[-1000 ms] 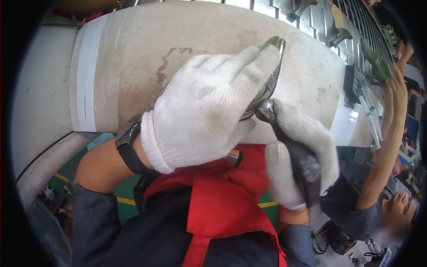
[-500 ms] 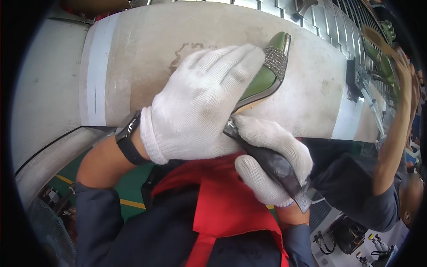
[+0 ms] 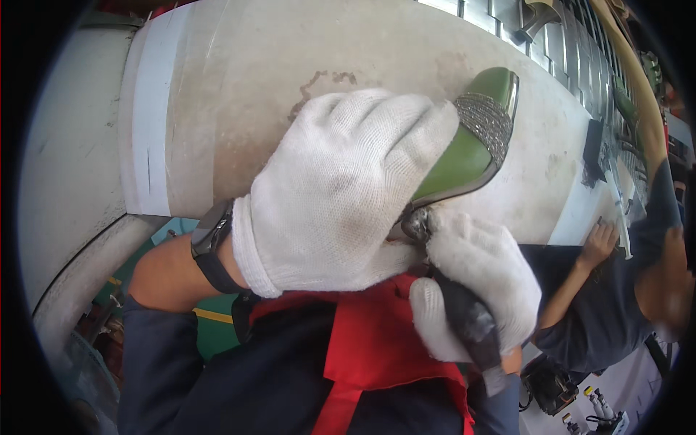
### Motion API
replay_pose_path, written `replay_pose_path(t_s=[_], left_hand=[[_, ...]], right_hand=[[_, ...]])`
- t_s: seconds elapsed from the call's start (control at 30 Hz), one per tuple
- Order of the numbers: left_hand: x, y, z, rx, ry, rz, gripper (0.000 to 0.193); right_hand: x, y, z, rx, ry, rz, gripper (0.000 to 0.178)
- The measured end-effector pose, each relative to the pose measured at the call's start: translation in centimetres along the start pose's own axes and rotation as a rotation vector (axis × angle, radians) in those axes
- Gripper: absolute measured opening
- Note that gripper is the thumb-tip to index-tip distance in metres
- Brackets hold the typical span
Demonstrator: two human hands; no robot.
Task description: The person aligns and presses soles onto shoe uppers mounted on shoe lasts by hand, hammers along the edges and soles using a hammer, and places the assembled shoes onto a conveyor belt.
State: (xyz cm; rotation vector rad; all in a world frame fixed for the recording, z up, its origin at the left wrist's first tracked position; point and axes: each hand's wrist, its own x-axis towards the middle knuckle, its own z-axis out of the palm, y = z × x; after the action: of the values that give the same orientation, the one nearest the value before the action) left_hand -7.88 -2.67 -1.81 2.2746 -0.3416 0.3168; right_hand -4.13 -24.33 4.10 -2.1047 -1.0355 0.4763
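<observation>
A green open-toed shoe [image 3: 460,163] with a glittery grey strap lies tilted on the pale work surface [image 3: 246,58], its toe pointing away to the right. My left hand [image 3: 341,188], in a white knitted glove, is closed over the shoe's rear part and hides it. My right hand [image 3: 486,268], gloved alike, grips a dark, wrapped hand tool [image 3: 471,315]. The tool's shiny rounded front end sits against or just beside the near edge of the shoe, next to my left thumb. What that end does at the edge is hidden between the two gloves.
Metal slats [image 3: 500,11] run along the far edge, with a brown shoe-like piece [image 3: 540,18] on them. On the right are a black block [image 3: 593,152], a clear syringe-like tube [image 3: 620,225], and a co-worker's hand [image 3: 600,243] at the surface's edge.
The shoe and both my hands have shifted slightly right and nearer in the view. A co-worker's raised arms have gone from the upper right, and a hand now shows lower at the edge.
</observation>
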Motion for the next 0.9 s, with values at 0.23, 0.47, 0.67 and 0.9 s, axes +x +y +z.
replay_pose_path(t_s=[0.23,0.47,0.67,0.9], left_hand=[[-0.1,-0.1,0.1,-0.008,-0.011,-0.003,0.092],[0.4,0.1,0.2,0.089,0.037,0.089,0.093],[3.8,1.9,-0.6,0.291,-0.329,-0.159,0.088],[5.8,3.7,-2.4,0.141,0.191,0.127,0.098]], right_hand=[[-0.8,-0.7,3.0,0.161,0.308,0.023,0.026],[-0.7,1.0,2.3,0.039,0.252,-0.184,0.032],[-2.4,5.5,-0.9,0.262,0.545,0.024,0.019],[-4.5,10.2,-1.1,0.585,0.794,0.225,0.019]])
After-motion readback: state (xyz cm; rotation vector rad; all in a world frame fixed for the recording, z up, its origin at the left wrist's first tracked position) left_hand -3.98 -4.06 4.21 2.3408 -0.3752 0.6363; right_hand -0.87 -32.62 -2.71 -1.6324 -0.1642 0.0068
